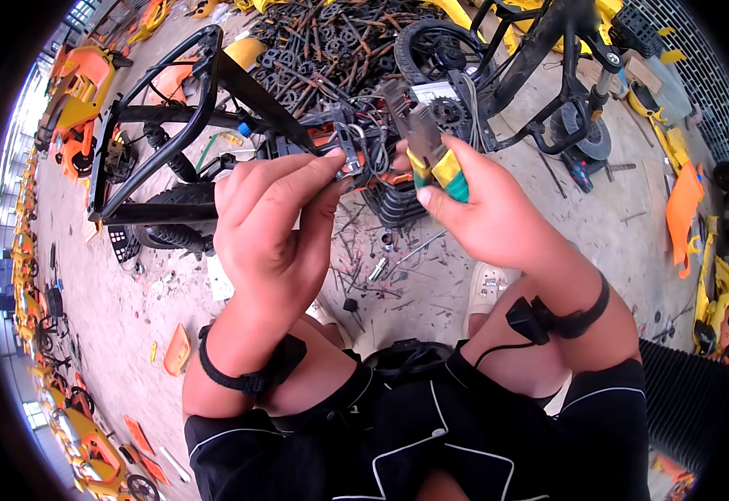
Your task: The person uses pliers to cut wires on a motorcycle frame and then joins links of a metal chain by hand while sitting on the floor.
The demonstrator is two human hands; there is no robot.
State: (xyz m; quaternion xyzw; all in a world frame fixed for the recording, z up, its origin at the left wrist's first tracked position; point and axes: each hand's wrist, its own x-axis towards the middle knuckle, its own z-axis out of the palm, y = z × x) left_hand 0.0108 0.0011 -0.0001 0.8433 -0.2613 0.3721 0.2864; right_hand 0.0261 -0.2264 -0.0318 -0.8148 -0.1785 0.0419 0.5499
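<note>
My right hand is closed round the yellow-and-green handles of a pair of pliers, whose metal jaws point up and away from me. Thumb and fingers of my left hand pinch a small dark metal part, partly hidden by the fingertips. Just beyond both hands lies a tangle of grey and black cables. It sits on a black vehicle frame with orange parts below. The pliers' jaws are close to the cables; whether they touch them I cannot tell.
A heap of rusty metal parts rises behind the frame, beside a black wheel. Loose bits and a socket lie on the concrete floor between my feet. Yellow and orange body panels lie at the right; yellow vehicles line the left.
</note>
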